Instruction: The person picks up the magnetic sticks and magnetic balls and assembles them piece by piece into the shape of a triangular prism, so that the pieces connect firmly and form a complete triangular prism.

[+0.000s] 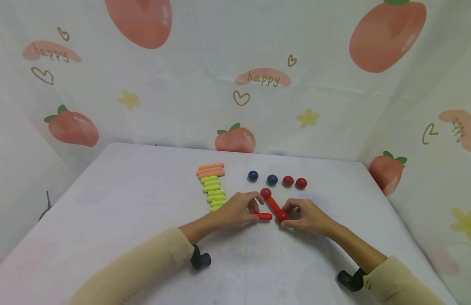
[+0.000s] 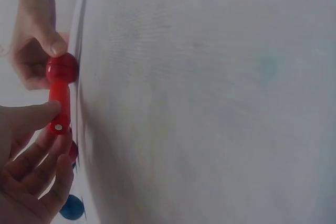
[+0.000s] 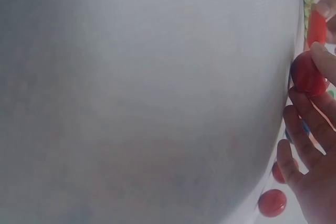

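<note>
Pinching red ball (image 1: pixel 282 217) in right hand (image 1: pixel 305 214), red stick (image 1: pixel 264 216) left of it in left hand (image 1: pixel 236 208), might misalign if tilted.

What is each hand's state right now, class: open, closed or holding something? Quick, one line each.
Left hand: holding a red stick, pinched by thumb and fingers.
Right hand: holding the red ball nearest the person.

Free passage: the surface (image 1: pixel 266 267) between the forearms (image 1: pixel 355 243), and left of the yellow-green sticks (image 1: pixel 216 198). Obstructions: these sticks, beside the left hand (image 1: pixel 239 209); a row of balls (image 1: pixel 272 180) beyond the right hand (image 1: pixel 305 217).
</note>
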A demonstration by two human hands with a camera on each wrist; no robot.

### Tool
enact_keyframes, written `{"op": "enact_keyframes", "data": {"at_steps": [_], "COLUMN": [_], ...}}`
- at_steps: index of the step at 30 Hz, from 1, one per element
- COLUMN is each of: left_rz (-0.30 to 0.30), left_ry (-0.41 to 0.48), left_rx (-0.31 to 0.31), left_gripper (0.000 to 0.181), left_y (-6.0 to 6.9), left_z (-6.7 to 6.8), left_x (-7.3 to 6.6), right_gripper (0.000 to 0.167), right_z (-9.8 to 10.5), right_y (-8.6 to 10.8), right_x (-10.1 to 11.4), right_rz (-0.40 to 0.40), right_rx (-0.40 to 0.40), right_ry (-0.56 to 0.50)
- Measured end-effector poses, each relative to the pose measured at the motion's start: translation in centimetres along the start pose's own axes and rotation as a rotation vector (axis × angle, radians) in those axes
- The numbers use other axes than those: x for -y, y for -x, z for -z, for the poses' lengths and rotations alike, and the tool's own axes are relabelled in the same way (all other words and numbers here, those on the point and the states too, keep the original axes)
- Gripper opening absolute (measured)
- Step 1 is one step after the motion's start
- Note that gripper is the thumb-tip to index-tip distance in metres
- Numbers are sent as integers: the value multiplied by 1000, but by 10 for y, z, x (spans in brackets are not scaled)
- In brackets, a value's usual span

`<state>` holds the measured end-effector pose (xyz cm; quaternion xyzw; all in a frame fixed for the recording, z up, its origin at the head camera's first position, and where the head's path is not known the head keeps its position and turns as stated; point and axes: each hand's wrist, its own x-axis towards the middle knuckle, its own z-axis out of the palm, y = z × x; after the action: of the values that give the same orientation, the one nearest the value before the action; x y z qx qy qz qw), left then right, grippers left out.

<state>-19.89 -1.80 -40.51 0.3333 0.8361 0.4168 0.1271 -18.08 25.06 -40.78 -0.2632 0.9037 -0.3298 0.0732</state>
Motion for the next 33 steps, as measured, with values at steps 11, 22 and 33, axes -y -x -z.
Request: {"op": "enact_keyframes", "data": {"at_steps": [11, 22, 33], "left_rz": [54, 30, 56], "left_ry": [45, 107, 30], "left_rx": [19, -102, -156], "left_gripper": [37, 37, 28], "left_y": [-9, -16, -1], "left_z": [-7, 22, 52], "left_x": [-6, 7, 28], "right_gripper": [30, 30, 29], "right_z": [1, 1, 1], "right_y": [0, 1, 1], "right_x": [0, 1, 1], "right_rz": [10, -16, -30], "right_rx": [-2, 9, 16], "right_ry": [10, 11, 7]}}
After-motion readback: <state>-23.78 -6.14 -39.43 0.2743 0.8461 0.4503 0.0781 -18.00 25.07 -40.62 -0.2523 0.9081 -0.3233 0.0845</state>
